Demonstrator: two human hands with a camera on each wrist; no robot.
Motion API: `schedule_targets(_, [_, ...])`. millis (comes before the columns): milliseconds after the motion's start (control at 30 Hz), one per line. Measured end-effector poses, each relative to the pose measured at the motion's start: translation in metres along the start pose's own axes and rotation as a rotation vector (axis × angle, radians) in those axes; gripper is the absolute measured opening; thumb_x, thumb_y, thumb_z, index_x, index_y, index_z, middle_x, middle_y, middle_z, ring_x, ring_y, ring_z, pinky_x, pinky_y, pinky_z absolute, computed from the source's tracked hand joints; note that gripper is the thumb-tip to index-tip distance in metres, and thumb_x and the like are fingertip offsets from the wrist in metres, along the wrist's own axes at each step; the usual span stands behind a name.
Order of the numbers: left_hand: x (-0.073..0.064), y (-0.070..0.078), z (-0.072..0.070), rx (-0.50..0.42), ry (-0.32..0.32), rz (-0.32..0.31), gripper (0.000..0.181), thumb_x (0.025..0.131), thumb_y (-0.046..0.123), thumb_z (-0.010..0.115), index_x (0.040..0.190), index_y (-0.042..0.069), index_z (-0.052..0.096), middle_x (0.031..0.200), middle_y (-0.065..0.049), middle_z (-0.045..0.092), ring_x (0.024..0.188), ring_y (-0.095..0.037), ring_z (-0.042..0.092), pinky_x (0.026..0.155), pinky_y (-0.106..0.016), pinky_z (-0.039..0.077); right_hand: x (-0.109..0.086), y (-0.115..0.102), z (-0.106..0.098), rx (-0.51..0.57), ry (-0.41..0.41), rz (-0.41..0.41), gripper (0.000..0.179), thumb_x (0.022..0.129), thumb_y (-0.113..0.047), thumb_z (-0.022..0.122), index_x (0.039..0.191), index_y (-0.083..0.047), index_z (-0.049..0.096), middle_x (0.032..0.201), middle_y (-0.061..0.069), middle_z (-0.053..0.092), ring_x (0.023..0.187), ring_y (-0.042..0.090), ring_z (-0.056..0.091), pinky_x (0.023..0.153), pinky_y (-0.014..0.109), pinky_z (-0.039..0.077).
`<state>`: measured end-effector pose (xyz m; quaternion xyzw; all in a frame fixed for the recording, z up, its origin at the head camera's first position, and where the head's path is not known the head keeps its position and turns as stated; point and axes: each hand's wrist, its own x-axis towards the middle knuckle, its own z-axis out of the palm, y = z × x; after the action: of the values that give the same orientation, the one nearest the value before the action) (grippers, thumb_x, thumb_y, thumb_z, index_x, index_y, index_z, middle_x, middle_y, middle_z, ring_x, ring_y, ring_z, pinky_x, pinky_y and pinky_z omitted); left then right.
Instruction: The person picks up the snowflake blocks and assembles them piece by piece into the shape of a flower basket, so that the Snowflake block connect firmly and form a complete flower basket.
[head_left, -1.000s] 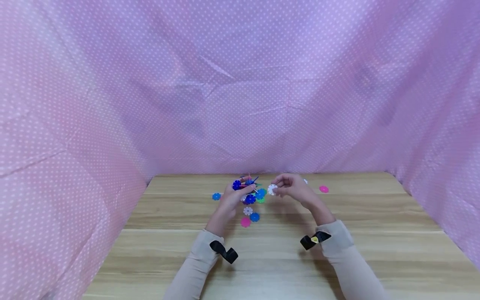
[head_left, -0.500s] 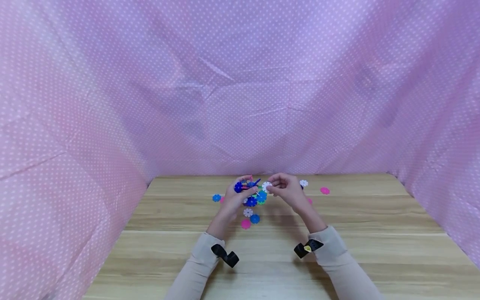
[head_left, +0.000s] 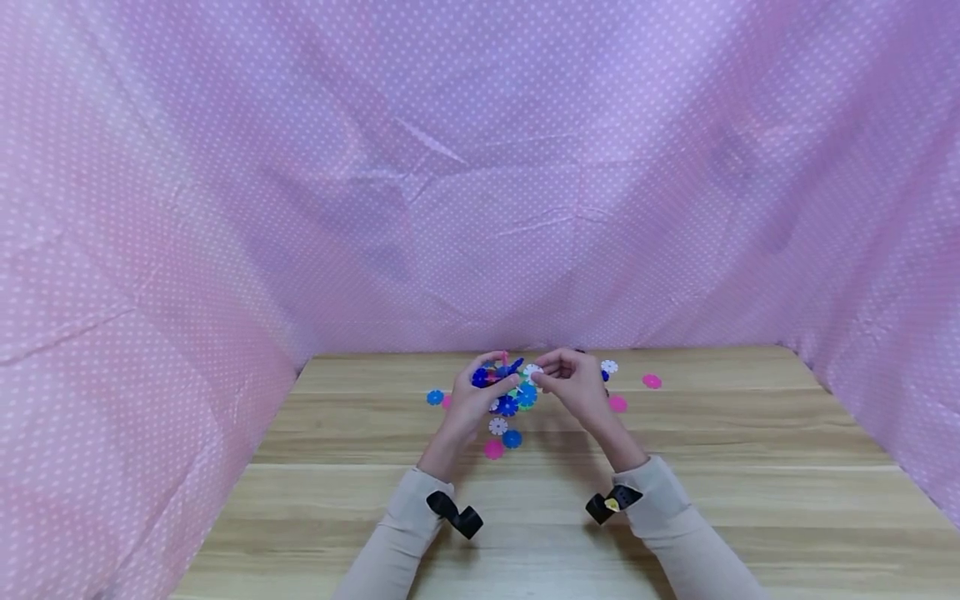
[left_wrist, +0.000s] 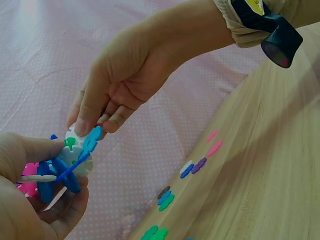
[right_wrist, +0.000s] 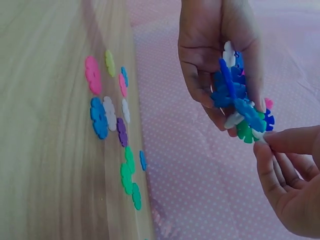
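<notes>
My left hand point(head_left: 471, 402) grips a cluster of interlocking flower-shaped plastic discs point(right_wrist: 231, 87), mostly blue, with white, green and pink pieces joined at angles. Its thumb and fingers lie around the cluster in the left wrist view. My right hand point(head_left: 579, 387) pinches a white slotted disc point(head_left: 532, 372) between thumb and fingertips. That white disc is against the cluster's right side; whether its slot is engaged cannot be seen. A light blue disc point(left_wrist: 91, 141) stands out from the cluster close to the right fingertips.
On the wooden table point(head_left: 540, 517) lie loose discs: a white one point(head_left: 498, 427), a blue one point(head_left: 512, 439) and a pink one point(head_left: 493, 450) in front. Another pink disc point(head_left: 652, 382) lies to the right. A pink dotted cloth point(head_left: 480, 250) hangs behind.
My right hand has moved left with the white disc, from beside the cluster to against it. Loose discs behind the right hand have come into view. The left hand has barely moved.
</notes>
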<state>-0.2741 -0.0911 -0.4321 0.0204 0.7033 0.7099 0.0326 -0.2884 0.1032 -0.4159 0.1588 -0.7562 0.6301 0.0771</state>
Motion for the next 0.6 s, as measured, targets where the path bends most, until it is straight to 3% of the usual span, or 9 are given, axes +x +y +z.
schedule_targets(200, [-0.0006, 0.0012, 0.0034, -0.052, 0.018, 0.004, 0.053, 0.094, 0.023, 0.075, 0.142, 0.016, 0.056, 0.136, -0.014, 0.058, 0.112, -0.024, 0.062, 0.093, -0.036, 0.059, -0.0018, -0.0008, -0.0015, 0.075, -0.013, 0.009, 0.017, 0.087, 0.003, 0.076, 0.100, 0.012, 0.069, 0.091, 0.029, 0.070, 0.066, 0.010, 0.067, 0.062, 0.025, 0.061])
schedule_targets(400, [-0.0001, 0.0019, 0.0071, -0.201, 0.084, 0.035, 0.046, 0.091, 0.015, 0.078, 0.134, 0.018, 0.061, 0.136, -0.013, 0.059, 0.112, -0.021, 0.063, 0.090, -0.032, 0.060, -0.0027, -0.0005, 0.0004, 0.135, -0.060, 0.072, 0.024, 0.089, -0.001, 0.076, 0.106, 0.012, 0.065, 0.097, 0.027, 0.071, 0.071, 0.011, 0.070, 0.067, 0.028, 0.063])
schedule_targets(600, [0.0025, -0.0002, 0.0085, -0.303, 0.102, 0.065, 0.046, 0.092, 0.008, 0.075, 0.135, 0.009, 0.058, 0.136, -0.015, 0.059, 0.112, -0.019, 0.063, 0.096, -0.030, 0.057, -0.0022, -0.0012, 0.0043, 0.153, -0.059, 0.116, 0.025, 0.089, -0.001, 0.075, 0.109, 0.011, 0.065, 0.098, 0.022, 0.073, 0.074, 0.017, 0.072, 0.070, 0.032, 0.064])
